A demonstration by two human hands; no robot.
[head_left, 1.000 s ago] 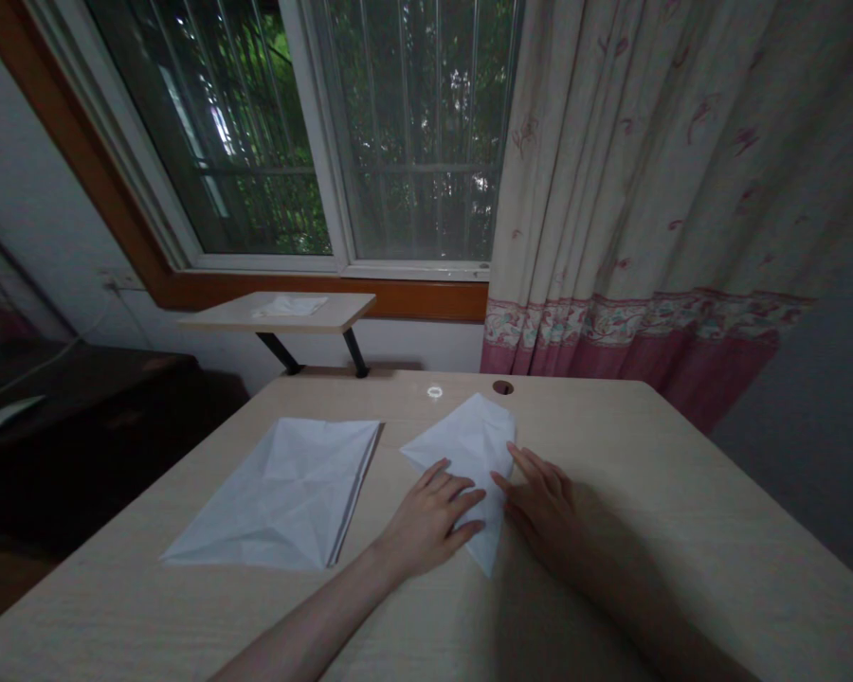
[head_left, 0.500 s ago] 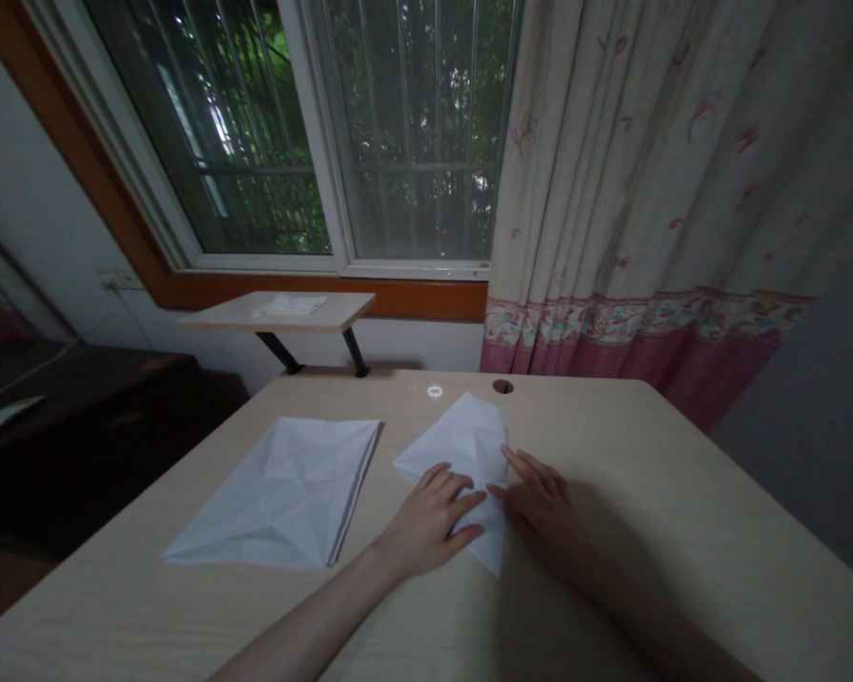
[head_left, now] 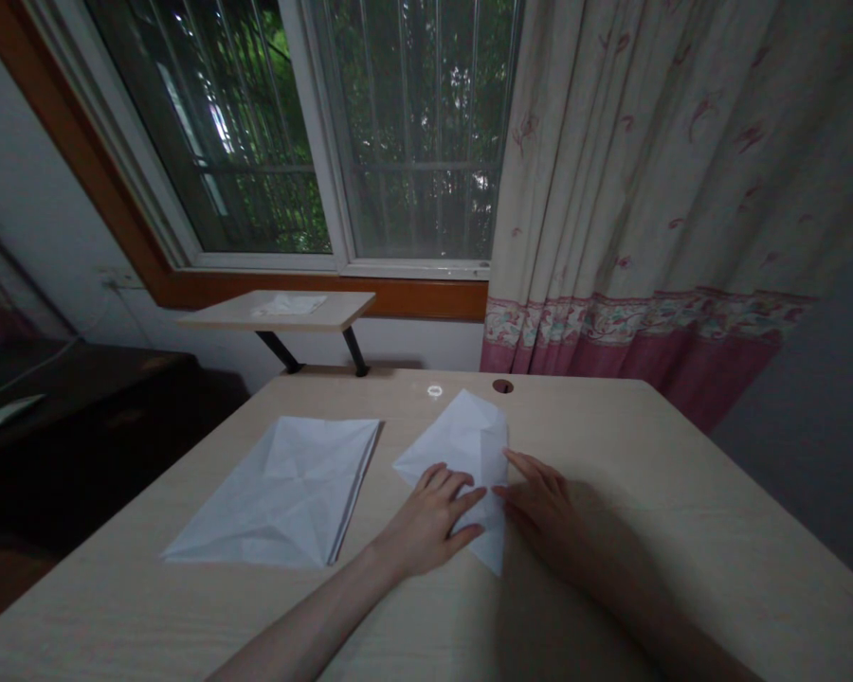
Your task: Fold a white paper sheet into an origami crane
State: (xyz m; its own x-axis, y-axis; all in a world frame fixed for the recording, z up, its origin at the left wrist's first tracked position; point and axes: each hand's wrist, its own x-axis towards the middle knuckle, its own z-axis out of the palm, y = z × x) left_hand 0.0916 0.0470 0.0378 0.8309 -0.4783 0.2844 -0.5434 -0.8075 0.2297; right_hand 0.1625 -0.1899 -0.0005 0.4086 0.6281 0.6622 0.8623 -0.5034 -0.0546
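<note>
A folded sheet of white paper (head_left: 473,436) lies on the pale wooden desk (head_left: 611,455), its right side creased into a straight edge. My left hand (head_left: 441,516) rests on the lower part of the paper with its fingers spread, pressing it flat. My right hand (head_left: 544,497) is at the right edge, fingers apart, with fingertips touching the crease. Left of my hands lies a larger stack of white paper (head_left: 277,493) with crossing fold lines.
A small raised shelf (head_left: 348,308) on black legs stands at the desk's back left, with a white crumpled piece (head_left: 289,304) on it. A cable hole (head_left: 502,386) sits near the back edge. Behind are a window and a patterned curtain (head_left: 611,189).
My right hand has shifted very slightly to the right, along the paper's edge. My left hand and the stack stay where they were.
</note>
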